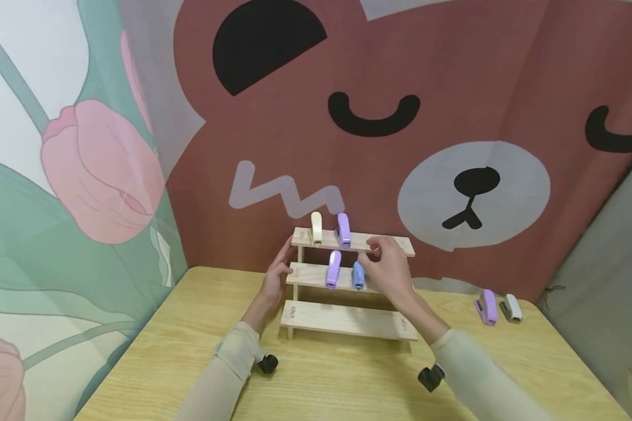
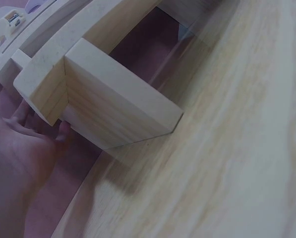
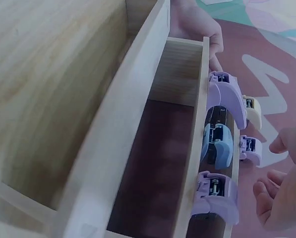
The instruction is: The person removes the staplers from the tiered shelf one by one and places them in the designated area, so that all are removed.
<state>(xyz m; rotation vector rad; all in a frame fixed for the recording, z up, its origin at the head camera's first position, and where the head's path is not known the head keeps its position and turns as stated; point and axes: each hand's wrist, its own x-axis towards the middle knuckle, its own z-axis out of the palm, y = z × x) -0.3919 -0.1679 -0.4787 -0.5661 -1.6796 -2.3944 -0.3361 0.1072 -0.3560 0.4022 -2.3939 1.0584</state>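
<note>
A three-step wooden rack (image 1: 342,320) stands on the table. My left hand (image 1: 275,283) rests against its left end, fingers mostly straight, thumb at the middle step. The top step carries a yellow stapler (image 1: 316,228) and a purple stapler (image 1: 343,230). On the middle step are another purple stapler (image 1: 334,269) and a blue stapler (image 1: 358,275). A further purple stapler (image 3: 215,198) beside the blue one shows in the right wrist view; my right hand (image 1: 391,270) hides it in the head view. The right hand hovers by these staplers, thumb and fingers apart, holding nothing.
To the right of the rack, a purple stapler (image 1: 487,307) and a white stapler (image 1: 512,308) lie on the wooden table (image 1: 337,386). A curtain (image 1: 295,128) with a bear print hangs close behind the rack. The rack's lowest step bears no staplers.
</note>
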